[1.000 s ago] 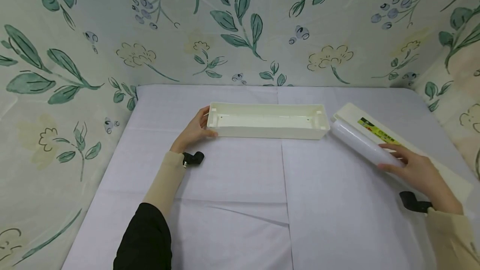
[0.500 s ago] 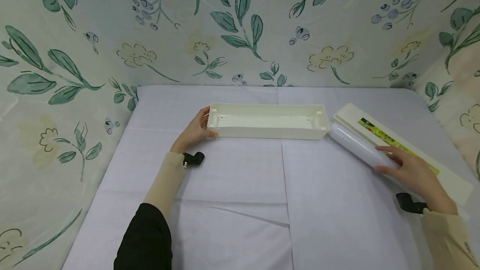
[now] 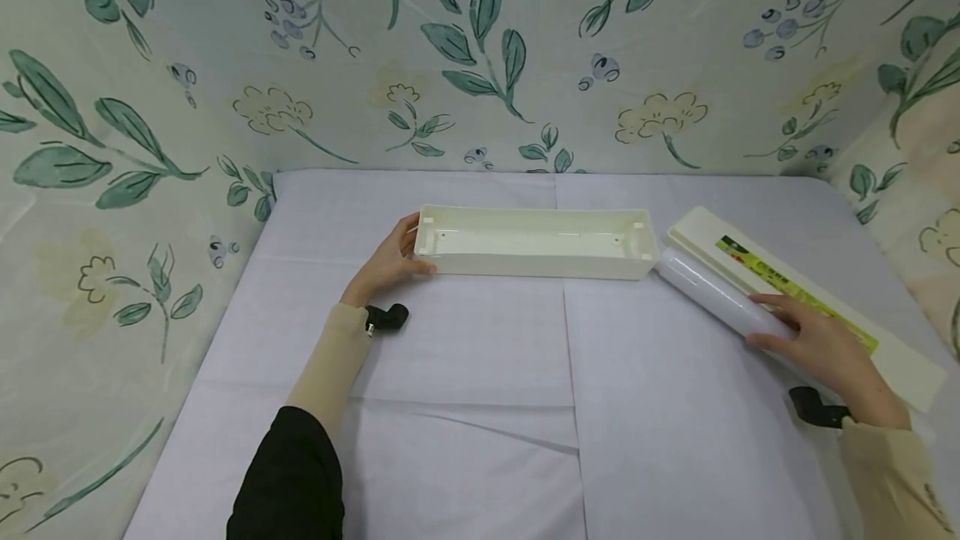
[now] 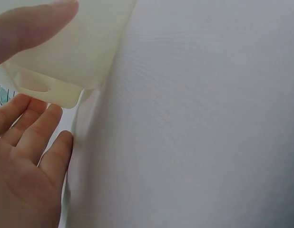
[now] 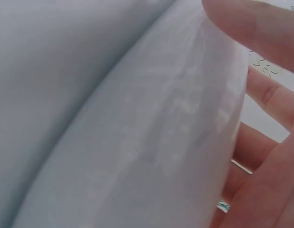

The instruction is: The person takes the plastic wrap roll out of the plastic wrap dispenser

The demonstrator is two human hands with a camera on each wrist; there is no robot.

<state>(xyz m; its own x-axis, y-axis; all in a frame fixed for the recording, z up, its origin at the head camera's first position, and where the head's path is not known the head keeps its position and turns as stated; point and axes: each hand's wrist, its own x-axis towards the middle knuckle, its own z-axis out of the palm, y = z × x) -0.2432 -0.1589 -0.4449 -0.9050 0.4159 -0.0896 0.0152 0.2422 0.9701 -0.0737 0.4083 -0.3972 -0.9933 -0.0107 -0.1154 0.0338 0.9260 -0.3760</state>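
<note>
A long cream plastic box (image 3: pixel 536 265) lies open side up in the middle of the table, a bracket at each inner end. My left hand (image 3: pixel 386 265) holds its left end, thumb at the front corner and fingers behind the end wall; the left wrist view shows the fingertips at that wall (image 4: pixel 66 92). To the right, a glossy roll of plastic wrap (image 3: pixel 712 290) lies diagonally, its far end close to the box's right corner. My right hand (image 3: pixel 832 352) grips the roll's near part between thumb and fingers. The hand hides the roll's near end.
Alongside the roll lies a long cream lid (image 3: pixel 907 365) with a yellow-green label (image 3: pixel 780 277), partly behind my right hand. White cloth (image 3: pixel 465 357) covers the table. A floral curtain (image 3: pixel 337 65) stands behind it and at both sides.
My right hand has shifted slightly left with the roll, whose far end now sits nearer the box corner. More of the lid's label shows. The left hand and box stay still.
</note>
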